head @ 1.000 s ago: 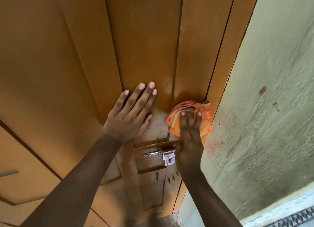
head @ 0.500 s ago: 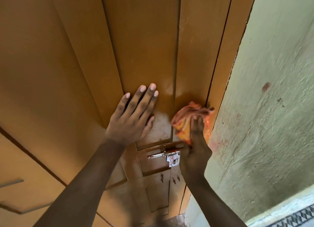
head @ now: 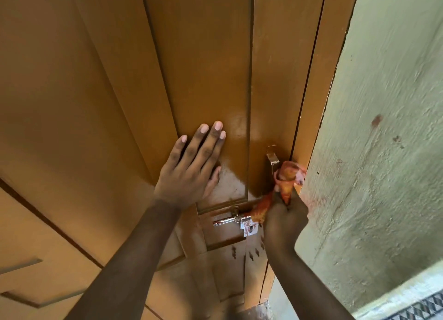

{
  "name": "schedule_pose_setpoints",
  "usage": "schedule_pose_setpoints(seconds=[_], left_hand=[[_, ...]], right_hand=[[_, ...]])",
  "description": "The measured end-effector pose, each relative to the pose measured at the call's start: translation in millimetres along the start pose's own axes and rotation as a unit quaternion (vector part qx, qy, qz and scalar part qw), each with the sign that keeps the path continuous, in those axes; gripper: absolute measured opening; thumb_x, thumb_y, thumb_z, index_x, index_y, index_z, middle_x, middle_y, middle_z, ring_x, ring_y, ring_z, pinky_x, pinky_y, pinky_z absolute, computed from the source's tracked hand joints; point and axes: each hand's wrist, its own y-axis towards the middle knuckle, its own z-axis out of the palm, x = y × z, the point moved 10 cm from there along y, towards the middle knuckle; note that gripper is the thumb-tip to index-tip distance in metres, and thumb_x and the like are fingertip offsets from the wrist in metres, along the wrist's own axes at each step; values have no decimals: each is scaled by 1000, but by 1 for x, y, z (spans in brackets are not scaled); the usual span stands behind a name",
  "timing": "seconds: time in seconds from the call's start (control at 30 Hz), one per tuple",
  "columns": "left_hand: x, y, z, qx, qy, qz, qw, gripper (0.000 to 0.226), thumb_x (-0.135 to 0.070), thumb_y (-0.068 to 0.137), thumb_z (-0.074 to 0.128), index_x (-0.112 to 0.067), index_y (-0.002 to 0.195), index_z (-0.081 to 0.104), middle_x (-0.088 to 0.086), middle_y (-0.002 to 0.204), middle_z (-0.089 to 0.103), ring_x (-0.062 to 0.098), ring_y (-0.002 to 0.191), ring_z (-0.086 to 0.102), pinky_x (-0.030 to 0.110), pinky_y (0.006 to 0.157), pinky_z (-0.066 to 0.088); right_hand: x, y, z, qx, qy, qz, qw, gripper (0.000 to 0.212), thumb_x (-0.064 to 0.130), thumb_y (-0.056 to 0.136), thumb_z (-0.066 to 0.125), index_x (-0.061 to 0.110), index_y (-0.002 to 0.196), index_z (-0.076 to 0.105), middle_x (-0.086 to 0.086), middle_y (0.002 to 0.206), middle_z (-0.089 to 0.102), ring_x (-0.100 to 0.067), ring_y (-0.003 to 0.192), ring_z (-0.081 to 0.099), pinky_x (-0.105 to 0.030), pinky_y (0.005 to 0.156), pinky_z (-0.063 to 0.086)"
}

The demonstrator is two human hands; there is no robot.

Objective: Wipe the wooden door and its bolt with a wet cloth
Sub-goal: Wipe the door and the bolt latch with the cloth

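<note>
The brown wooden door (head: 206,56) fills the view, with a wet shine near its right edge. My left hand (head: 191,168) lies flat on the door panel, fingers spread. My right hand (head: 282,219) grips a bunched orange cloth (head: 286,183) at the door's right edge, beside a brass handle (head: 272,161). Part of the cloth trails down onto the metal bolt (head: 227,220), whose plate (head: 249,229) sits just left of my right hand.
A pale green plastered wall (head: 383,152) stands right of the door frame (head: 318,80). A patterned floor strip (head: 417,307) shows at the bottom right. Several small dark holes (head: 250,253) mark the door below the bolt.
My right hand has pulled the cloth down and to the right, from the flat panel to the door's edge above the bolt, bunching it up and uncovering the brass handle. My left hand stays put.
</note>
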Motion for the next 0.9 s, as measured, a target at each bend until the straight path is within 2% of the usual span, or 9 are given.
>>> schedule_pose_setpoints(seconds=[0.1, 0.2, 0.27, 0.37, 0.53, 0.67, 0.77, 0.87, 0.9], left_hand=[[1, 0, -1, -2, -1, 0, 1000, 72, -49, 103, 46, -9, 163, 37, 9, 167, 39, 27, 153, 39, 46, 120, 33], [0, -1, 1, 0, 1, 3, 1000, 71, -49, 104, 46, -9, 163, 37, 9, 167, 39, 27, 152, 40, 46, 120, 32], [0, -1, 1, -2, 5, 3, 1000, 72, -49, 104, 46, -9, 163, 36, 9, 167, 39, 27, 152, 39, 46, 120, 32], [1, 0, 0, -3, 6, 1, 1000, 72, -49, 104, 47, -9, 163, 37, 9, 167, 39, 27, 153, 39, 46, 120, 33], [0, -2, 1, -1, 9, 5, 1000, 71, -48, 105, 44, -8, 163, 36, 10, 167, 38, 28, 153, 38, 46, 121, 31], [1, 0, -1, -4, 8, 2, 1000, 71, -48, 104, 45, -9, 163, 36, 9, 167, 39, 27, 152, 39, 46, 121, 31], [-1, 0, 0, -2, 7, 7, 1000, 71, -47, 104, 45, -9, 163, 36, 9, 166, 39, 27, 153, 37, 46, 120, 32], [1, -1, 0, -7, 8, 4, 1000, 71, -48, 104, 44, -8, 163, 36, 10, 166, 39, 27, 152, 37, 46, 120, 33], [1, -1, 0, -7, 10, 1, 1000, 71, -48, 104, 44, -8, 163, 36, 9, 166, 39, 27, 152, 38, 46, 120, 33]], right_hand=[[13, 4, -3, -2, 22, 43, 999, 21, 16, 102, 60, 13, 113, 77, -5, 100, 78, -23, 97, 70, -36, 89, 54], [26, -1, -6, -2, 50, 44, 998, 20, 15, 101, 61, 17, 110, 78, 4, 95, 78, -13, 92, 70, -30, 83, 51], [16, 1, -7, -12, 39, 81, 996, 18, 20, 101, 61, 18, 106, 78, 6, 92, 77, -13, 91, 70, -36, 86, 52], [-3, 6, -2, -21, 32, 170, 985, 22, 26, 102, 60, 9, 96, 73, -5, 88, 73, -28, 90, 69, -46, 87, 57], [-15, -8, -3, 8, 132, 228, 965, 18, 21, 100, 65, 8, 97, 77, -9, 93, 77, -28, 90, 73, -43, 84, 58], [-28, -10, 4, -11, 181, 308, 934, 19, 11, 97, 67, 15, 78, 65, -6, 87, 68, -26, 81, 67, -47, 85, 57], [-24, -14, 10, 0, 236, 339, 911, 17, 6, 99, 63, 9, 82, 62, -9, 85, 66, -29, 79, 67, -52, 87, 59], [-20, -20, 10, 1, 292, 354, 889, 15, 2, 101, 58, 8, 88, 62, -10, 83, 70, -23, 68, 71, -42, 69, 63], [-19, -21, 10, -7, 302, 364, 881, 13, 0, 101, 57, 9, 94, 63, -9, 90, 69, -21, 72, 70, -40, 72, 63]])
